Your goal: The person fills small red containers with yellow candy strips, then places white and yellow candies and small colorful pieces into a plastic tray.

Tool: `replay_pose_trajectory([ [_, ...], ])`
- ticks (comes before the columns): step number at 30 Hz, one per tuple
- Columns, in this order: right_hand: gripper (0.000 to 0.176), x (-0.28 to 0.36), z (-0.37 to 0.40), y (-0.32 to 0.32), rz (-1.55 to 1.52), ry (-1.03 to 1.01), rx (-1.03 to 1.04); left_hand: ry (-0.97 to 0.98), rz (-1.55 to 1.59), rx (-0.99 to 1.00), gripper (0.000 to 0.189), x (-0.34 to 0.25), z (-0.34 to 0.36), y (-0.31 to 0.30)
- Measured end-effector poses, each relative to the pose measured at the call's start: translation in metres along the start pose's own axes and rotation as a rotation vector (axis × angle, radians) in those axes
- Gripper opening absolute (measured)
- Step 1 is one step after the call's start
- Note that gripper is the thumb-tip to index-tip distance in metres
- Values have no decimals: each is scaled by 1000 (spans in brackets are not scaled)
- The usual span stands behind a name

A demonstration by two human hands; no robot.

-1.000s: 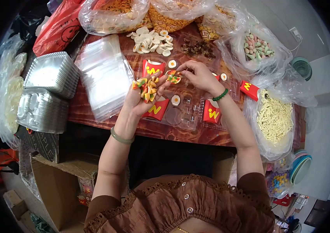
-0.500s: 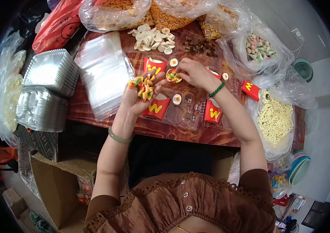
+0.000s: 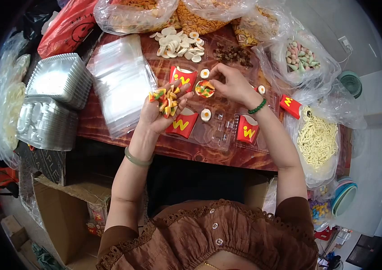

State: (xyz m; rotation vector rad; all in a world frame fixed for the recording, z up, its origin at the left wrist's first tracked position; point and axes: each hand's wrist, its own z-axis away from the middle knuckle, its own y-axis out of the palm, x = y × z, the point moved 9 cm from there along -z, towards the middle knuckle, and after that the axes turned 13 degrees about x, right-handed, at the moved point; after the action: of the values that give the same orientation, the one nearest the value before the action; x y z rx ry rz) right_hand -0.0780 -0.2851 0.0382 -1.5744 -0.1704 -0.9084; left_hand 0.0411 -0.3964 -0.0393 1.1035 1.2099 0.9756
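My left hand is palm up with its fingers curled a little, holding a heap of small colorful pieces. Beside its fingertips lies a round piece with red, green and yellow toppings. My right hand is at the right edge of that round piece, thumb and forefinger bent toward each other; whether anything is between them is too small to tell. Around the hands are a red carton with a yellow mark, another red carton, a small egg piece and a second egg piece.
White pieces and brown pieces lie at the back. Clear bags and stacked plastic trays are on the left. To the right sit a red carton, yellow noodle-like strands and a bag of cone-shaped pieces.
My right hand has shifted slightly right, off the middle of the round piece. The left hand still holds its heap. The whole view has shifted a little.
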Motion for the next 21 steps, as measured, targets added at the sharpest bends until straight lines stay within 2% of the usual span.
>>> replay_pose_trajectory([
  [2,14,-4,5,-7,-228,146,-75,-3,-7,-2,38,3,-2,2],
  [6,16,10,0,-4,-466,201,-12,-58,-85,-64,36,19,-12,9],
  [8,20,22,-4,2,-577,180,59,-125,-34,100,35,32,-23,16],
  [9,20,25,-2,-2,-575,181,56,-118,-64,12,34,35,-23,14],
  [12,21,22,0,-1,-582,189,107,-132,-52,28,35,39,-24,18],
  [14,21,13,1,-4,-490,30,109,-138,-43,38,36,40,-24,23],
  [18,20,2,8,-1,-394,130,194,-175,-31,63,38,46,-26,26],
  [20,20,-9,10,-6,-454,141,63,-155,-49,68,38,41,-23,22],
  [21,20,-13,10,0,-458,142,64,-135,-66,72,38,36,-21,21],
])
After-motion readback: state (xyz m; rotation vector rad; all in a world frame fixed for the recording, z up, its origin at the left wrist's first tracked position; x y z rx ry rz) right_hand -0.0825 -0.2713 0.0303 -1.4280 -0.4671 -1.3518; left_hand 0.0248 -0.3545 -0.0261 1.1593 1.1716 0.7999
